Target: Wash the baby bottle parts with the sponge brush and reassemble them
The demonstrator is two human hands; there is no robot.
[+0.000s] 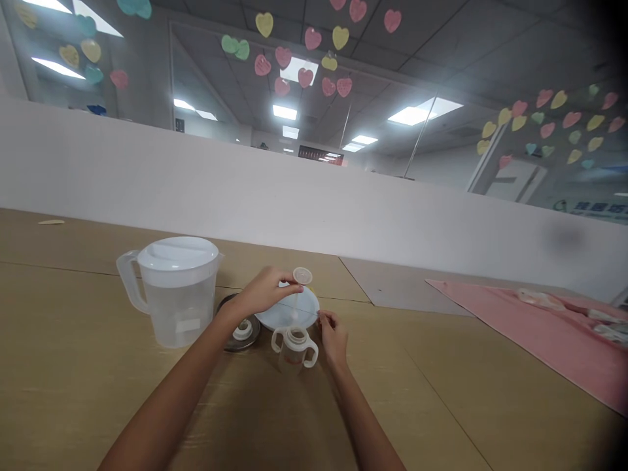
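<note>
My left hand [272, 288] pinches a small round translucent piece [303, 275], held up above a white plate [279, 318]. A pale narrow part hangs down from it toward the bottle. Below stands a clear two-handled bottle [294, 353], upright with its mouth uncovered. Just right of the plate, my right hand [333, 333] has its fingertips pinched together at the plate's edge; a thin line runs from them across the plate, too fine to make out. A dark round tray [250, 341] left of the bottle bears a white ring-shaped cap [243, 330].
A large clear pitcher [179, 301] with a white lid stands left of my left forearm. Pink cloth [530, 333] with plastic-wrapped items lies at the right. Behind the table [402, 379] rises a white low wall [245, 190] with glass above it.
</note>
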